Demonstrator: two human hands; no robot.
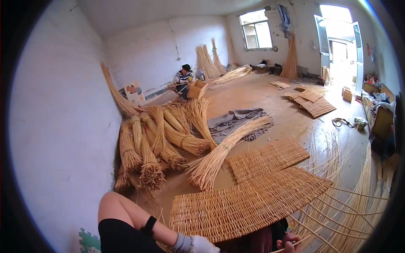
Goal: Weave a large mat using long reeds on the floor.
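Note:
A large woven wicker panel [249, 202] lies slanting across in front of me, with long loose rods [350, 211] sticking out from its right end. My left hand [198, 244], in a whitish glove, is at the panel's near left edge; its fingers are cut off by the picture's lower edge. Below the panel's near right side, my bare right hand [290, 243] is closed around a thin wicker rod [277, 251]. Part of that hand is in shadow. Just beyond the large panel, a second woven panel [270, 158] rests on the floor.
Tied wicker bundles [152, 173] are heaped at left by the wall, with another bundle [223, 152] on a dark cloth [236, 118]. Loose rods spread over the floor at right. Farther off, a seated person [184, 78] handles a wicker box [197, 89]. More panels [312, 101] lie near the open door.

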